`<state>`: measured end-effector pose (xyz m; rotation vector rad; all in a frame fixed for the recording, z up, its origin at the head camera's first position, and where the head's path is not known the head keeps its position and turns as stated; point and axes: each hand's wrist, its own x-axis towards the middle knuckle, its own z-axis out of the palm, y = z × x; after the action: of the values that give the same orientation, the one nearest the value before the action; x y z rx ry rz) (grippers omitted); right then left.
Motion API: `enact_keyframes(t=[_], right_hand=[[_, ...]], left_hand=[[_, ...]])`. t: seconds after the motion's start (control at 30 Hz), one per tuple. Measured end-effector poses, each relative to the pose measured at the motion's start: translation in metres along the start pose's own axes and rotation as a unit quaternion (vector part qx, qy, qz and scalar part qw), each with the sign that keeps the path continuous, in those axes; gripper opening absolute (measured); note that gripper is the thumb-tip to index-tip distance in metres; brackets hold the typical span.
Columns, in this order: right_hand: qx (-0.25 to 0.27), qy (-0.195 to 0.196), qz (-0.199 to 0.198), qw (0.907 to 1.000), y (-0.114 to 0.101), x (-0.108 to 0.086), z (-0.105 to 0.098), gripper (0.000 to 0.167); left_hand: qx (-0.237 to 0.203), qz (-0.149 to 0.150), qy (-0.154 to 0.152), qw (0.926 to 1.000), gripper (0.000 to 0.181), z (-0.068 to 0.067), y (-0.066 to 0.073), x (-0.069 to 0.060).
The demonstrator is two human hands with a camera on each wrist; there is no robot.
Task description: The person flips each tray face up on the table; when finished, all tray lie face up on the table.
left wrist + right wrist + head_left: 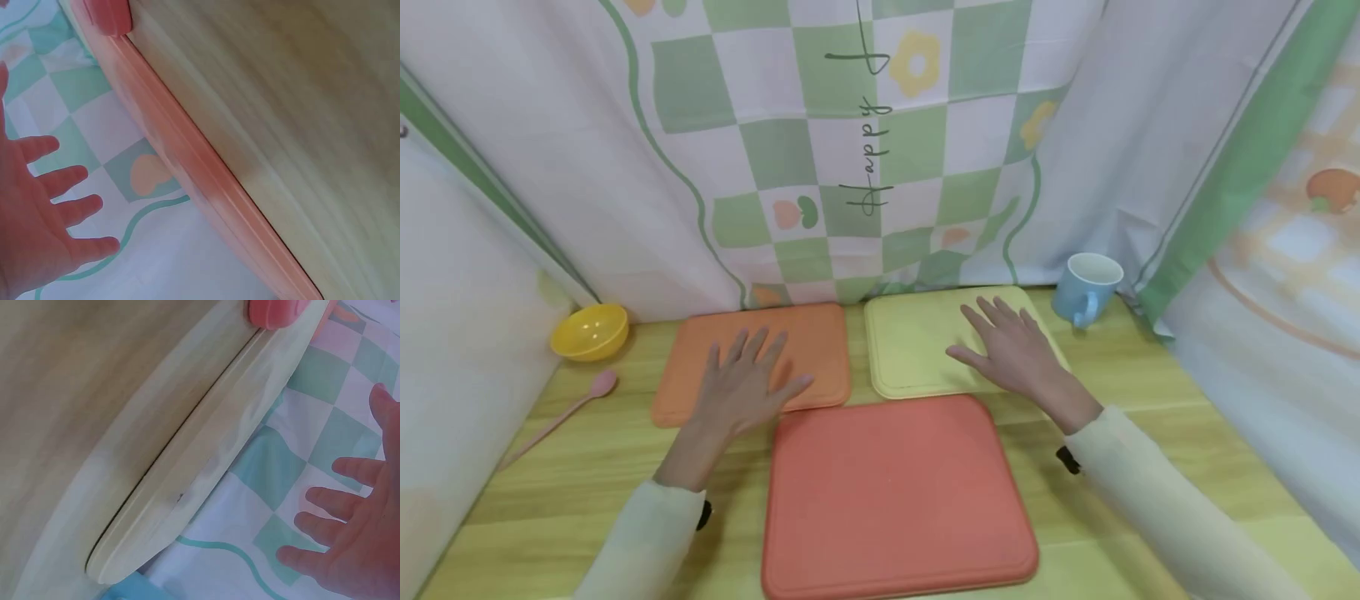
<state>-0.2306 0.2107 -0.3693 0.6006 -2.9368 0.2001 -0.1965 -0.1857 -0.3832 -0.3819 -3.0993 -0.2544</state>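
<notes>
In the head view my left hand [737, 392] is spread, palm down, above the orange board [677, 392]. My right hand [1015, 350] has its fingers spread over the yellow board [910, 350]. Neither hand holds anything. The left wrist view shows my left hand [44, 219] raised off the orange board [206, 169], fingers apart. In the right wrist view a gap separates my right hand [356, 519] from the yellow board [187, 462]. A larger red board [895, 500] lies nearer, between my forearms.
On the wooden table [550, 517], a yellow bowl [591, 333] stands at the far left, with a pink spoon [602, 383] in front of it. A blue mug [1086, 292] stands at the back right. Checkered cloth [865, 167] hangs behind the boards.
</notes>
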Motion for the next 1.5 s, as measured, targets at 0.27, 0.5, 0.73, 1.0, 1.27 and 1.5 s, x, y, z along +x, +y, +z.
enact_keyframes(t=[0.27,0.5,0.73,1.0,1.27,1.5], right_hand=[[0.107,-0.018,-0.007,0.9941,0.005,-0.013,-0.004,0.076],[0.224,-0.044,-0.005,0.9736,0.01,-0.024,-0.007,0.068],[0.278,-0.06,0.0,0.9588,0.01,-0.03,-0.004,0.055],[0.33,-0.089,0.009,0.9398,0.014,-0.032,0.004,0.045],[0.433,-0.156,0.067,0.8853,0.022,-0.039,0.009,0.045],[0.483,-0.193,0.116,0.8464,0.029,-0.044,0.015,0.042]], left_hand=[[0.001,0.022,-0.009,0.9997,0.097,0.002,-0.002,-0.009],[-0.046,0.045,0.02,0.9977,0.082,0.006,-0.004,-0.018],[-0.143,0.053,0.026,0.9879,0.056,0.011,-0.01,-0.024],[-0.265,0.049,-0.024,0.9628,0.037,0.016,-0.018,-0.028],[-0.392,0.011,-0.091,0.9153,0.035,0.018,-0.02,-0.03],[-0.439,-0.014,-0.128,0.8894,0.047,0.017,-0.017,-0.033]])
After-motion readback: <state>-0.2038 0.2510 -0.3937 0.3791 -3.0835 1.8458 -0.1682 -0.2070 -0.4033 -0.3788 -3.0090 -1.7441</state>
